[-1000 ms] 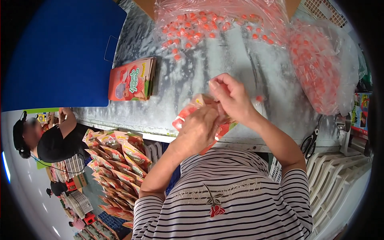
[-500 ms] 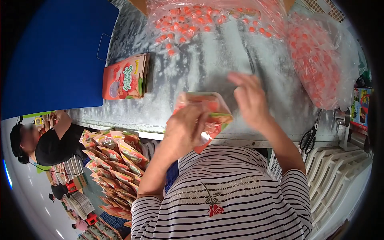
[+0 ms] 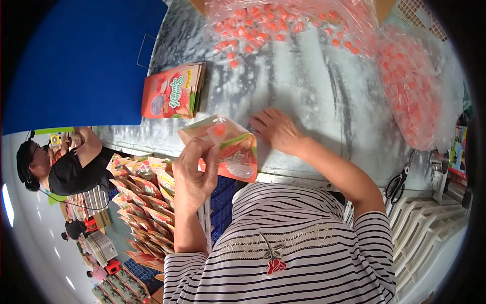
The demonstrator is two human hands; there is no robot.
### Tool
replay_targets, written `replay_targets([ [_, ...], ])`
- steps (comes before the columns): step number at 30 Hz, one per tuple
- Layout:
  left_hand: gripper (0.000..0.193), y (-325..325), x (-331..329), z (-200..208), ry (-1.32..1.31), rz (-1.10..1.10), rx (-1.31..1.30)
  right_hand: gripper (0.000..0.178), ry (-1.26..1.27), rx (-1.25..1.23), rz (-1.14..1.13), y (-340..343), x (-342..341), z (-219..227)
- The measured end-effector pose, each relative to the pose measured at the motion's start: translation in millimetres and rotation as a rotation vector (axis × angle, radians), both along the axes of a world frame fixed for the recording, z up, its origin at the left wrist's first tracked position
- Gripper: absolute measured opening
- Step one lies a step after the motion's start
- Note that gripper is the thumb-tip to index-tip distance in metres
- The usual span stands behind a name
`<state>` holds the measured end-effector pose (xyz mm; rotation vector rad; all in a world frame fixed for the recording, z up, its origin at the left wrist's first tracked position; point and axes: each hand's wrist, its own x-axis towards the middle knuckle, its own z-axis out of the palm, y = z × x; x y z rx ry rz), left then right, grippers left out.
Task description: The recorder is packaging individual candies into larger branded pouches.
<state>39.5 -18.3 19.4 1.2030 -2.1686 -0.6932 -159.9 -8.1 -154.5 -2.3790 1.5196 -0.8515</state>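
My left hand pinches the side of a red and green printed pouch above the table's near edge. The pouch's mouth gapes toward the far side, and a small orange-red wrapped sweet shows at the opening. Just right of the pouch, my right hand rests low over the tabletop with its fingers spread, palm down, holding nothing that I can see. Farther off to the left lies a stack of flat pouches of the same print.
Loose wrapped sweets spill from clear plastic at the far side. A bulging clear bag of sweets lies right, with scissors near the edge. Filled pouches crowd the lower left. A blue panel stands left; a co-worker is beyond.
My left hand has carried the pouch leftward and turned it. The right hand has come down from above the table to beside the pouch. The whole view has shifted slightly.
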Motion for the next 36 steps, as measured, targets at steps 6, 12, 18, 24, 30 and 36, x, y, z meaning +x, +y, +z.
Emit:
replay_targets([
  [6,0.005,4.1,-20.7,4.4,0.126,-0.136,0.002,0.015,-0.292,0.074,-0.426,-0.1,-50.2,0.5],
  [12,0.010,-1.4,-33.8,-19.7,0.096,-0.303,-0.022,0.010,-1.114,0.285,-0.445,-11.0,-21.4,122.3],
  [18,0.015,-0.5,-32.1,-29.2,0.076,-0.326,0.001,0.016,-0.388,0.111,-0.086,-1.6,-8.7,138.5],
  [24,0.015,-3.3,-28.9,-32.9,0.114,-0.388,-0.090,0.018,-0.297,0.067,-0.030,17.8,-17.7,145.7],
  [30,0.019,-4.9,-28.0,-42.4,0.171,-0.384,-0.198,0.029,-0.329,0.370,0.072,14.9,-26.4,178.7],
  [36,0.015,-16.4,-31.6,-49.0,0.173,-0.406,-0.225,0.038,-0.389,0.553,0.179,-1.7,-20.5,170.7],
])
